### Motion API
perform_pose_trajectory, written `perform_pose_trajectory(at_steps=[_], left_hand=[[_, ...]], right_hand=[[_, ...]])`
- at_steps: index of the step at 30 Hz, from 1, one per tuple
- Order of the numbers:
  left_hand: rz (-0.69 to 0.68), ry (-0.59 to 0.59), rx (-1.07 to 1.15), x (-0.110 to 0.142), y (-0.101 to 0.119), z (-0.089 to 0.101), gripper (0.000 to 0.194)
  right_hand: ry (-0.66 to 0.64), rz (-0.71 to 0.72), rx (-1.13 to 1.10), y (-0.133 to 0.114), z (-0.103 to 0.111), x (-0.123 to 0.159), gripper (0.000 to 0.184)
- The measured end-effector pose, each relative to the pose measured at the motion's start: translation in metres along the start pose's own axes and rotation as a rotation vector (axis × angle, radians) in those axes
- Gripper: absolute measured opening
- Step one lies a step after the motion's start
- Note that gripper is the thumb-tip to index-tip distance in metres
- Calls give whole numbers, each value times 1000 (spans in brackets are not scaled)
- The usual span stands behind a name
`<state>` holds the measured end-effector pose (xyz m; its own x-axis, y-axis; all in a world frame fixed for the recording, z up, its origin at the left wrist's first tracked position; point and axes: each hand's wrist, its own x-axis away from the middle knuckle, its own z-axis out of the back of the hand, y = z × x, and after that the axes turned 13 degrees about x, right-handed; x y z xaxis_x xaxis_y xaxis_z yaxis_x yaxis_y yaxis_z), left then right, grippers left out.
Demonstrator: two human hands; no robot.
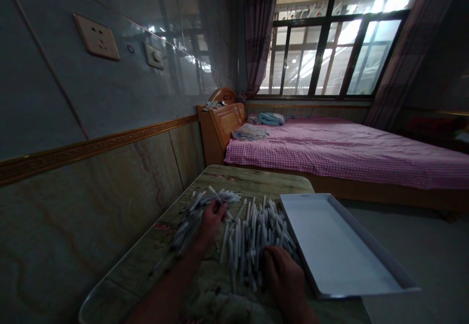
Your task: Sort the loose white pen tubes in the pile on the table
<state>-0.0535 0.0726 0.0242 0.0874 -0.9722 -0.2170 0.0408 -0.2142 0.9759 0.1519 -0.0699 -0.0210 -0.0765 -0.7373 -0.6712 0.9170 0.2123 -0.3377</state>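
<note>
Two heaps of slim white pens lie on the marble-patterned table (256, 175). My left hand (213, 216) is over the left heap (185, 228), its thumb and fingers pinched on a white pen (215, 194) that slants up to the left. My right hand (285, 271) rests against the near right side of the right heap (252, 238). Its fingers are curled in among the pens, and whatever they grip is hidden. The pens of the right heap lie mostly lengthwise, pointing away from me; those on the left are blurred and more jumbled.
A shallow white tray (339, 246) stands at the table's right side, reaching past the edge. A tiled wall (146, 177) runs close along the left. Beyond the table is a bed with a pink checked sheet (311, 143) and a wooden headboard (220, 123).
</note>
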Motion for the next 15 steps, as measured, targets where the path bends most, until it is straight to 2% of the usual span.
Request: perform_pose_trajectory(at_steps=[2,5,9,15], left_hand=[[139,-30,380,21,-3,-9,43],[267,-10,599,49,-6,-22,47],[281,-116,578,69,-7,-31,39],[319,-236,522,74,-8,-35,30]], right_hand=[[7,-4,-2,0,1,0,25],[31,-10,-3,-2,3,-1,24],[25,-21,4,-5,7,-2,26],[-6,-12,33,-6,8,-4,35]])
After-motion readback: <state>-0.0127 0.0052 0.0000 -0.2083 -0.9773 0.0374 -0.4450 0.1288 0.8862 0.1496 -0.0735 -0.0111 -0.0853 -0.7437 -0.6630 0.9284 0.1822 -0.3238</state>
